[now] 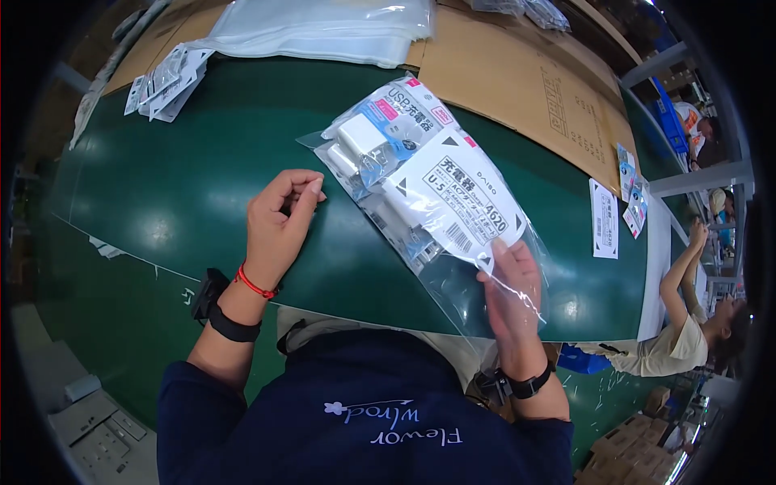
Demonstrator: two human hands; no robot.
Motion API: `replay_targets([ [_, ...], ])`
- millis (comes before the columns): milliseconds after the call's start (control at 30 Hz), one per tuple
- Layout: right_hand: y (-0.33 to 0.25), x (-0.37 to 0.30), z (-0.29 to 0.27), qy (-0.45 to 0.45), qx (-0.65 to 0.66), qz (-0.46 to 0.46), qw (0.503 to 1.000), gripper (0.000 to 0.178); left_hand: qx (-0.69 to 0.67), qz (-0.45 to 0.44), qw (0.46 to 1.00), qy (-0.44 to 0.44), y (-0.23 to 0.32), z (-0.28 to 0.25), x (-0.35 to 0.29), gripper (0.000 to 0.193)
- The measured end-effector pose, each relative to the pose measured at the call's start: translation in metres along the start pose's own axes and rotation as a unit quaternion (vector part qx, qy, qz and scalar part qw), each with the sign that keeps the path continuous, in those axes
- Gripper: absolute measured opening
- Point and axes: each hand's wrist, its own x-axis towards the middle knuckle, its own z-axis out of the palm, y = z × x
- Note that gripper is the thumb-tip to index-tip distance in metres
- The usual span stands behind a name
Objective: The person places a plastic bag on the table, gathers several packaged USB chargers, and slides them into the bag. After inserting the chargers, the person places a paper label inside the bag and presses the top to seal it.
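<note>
A clear plastic bag (453,283) lies slanted over the green table in front of me. Inside it are several packs of white USB chargers (361,136) with blue and pink header cards. A white printed label card (465,198) shows through at its middle. My right hand (513,287) grips the bag's lower right end, thumb on top near the card's corner, the other fingers partly seen through the film. Just left of the bag, my left hand (283,218) is closed, thumb and fingers drawn together, with nothing visible in it.
Loose packs and cards (170,85) lie at the far left. Stacked clear bags (323,32) sit at the back, beside a cardboard sheet (533,89). More carded packs (634,206) and a white label (603,218) are at the right. A co-worker (683,339) is beyond the right edge.
</note>
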Motion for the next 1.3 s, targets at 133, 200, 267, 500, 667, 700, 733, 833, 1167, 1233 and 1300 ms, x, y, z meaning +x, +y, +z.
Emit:
replay_targets([
  [133,-0.001,0.008,0.002,-0.003,-0.008,-0.008,1.000,0.023,0.016,-0.016,1.000,-0.015,0.006,-0.001,0.001,0.014],
  [200,0.003,0.008,0.012,0.004,-0.003,-0.012,1.000,0.023,0.010,-0.008,1.000,-0.012,0.004,0.002,0.001,0.013],
  [267,0.004,0.008,0.017,0.003,0.000,-0.014,1.000,0.023,0.001,0.007,1.000,-0.002,0.002,0.002,0.001,0.011],
  [500,0.004,0.001,-0.002,0.004,-0.107,-0.028,0.994,0.021,0.039,0.038,0.999,0.006,0.012,-0.009,0.010,0.016],
  [667,-0.001,0.006,-0.003,-0.013,-0.091,-0.040,0.995,0.019,0.042,0.113,0.993,0.012,0.026,-0.004,0.057,0.025],
  [700,-0.001,0.008,-0.001,-0.018,-0.085,-0.044,0.995,0.018,0.017,0.119,0.993,0.008,0.025,0.003,0.069,0.030],
  [733,0.000,0.011,0.001,-0.021,-0.078,-0.048,0.996,0.018,-0.008,0.125,0.992,0.003,0.023,0.010,0.079,0.035],
  [833,0.001,0.015,0.010,-0.020,-0.081,-0.057,0.995,0.018,-0.082,-0.029,0.993,-0.074,0.016,0.030,0.099,0.042],
  [1167,0.007,0.028,0.019,0.004,-0.185,-0.121,0.975,0.022,-0.096,-0.046,0.992,-0.075,-0.008,0.046,0.099,0.048],
  [1233,0.007,0.030,0.025,0.014,-0.192,-0.123,0.974,0.022,-0.098,-0.039,0.991,-0.077,-0.009,0.047,0.098,0.049],
  [1300,0.006,0.030,0.031,0.039,-0.203,-0.129,0.970,0.021,-0.095,-0.043,0.991,-0.085,-0.007,0.045,0.097,0.048],
])
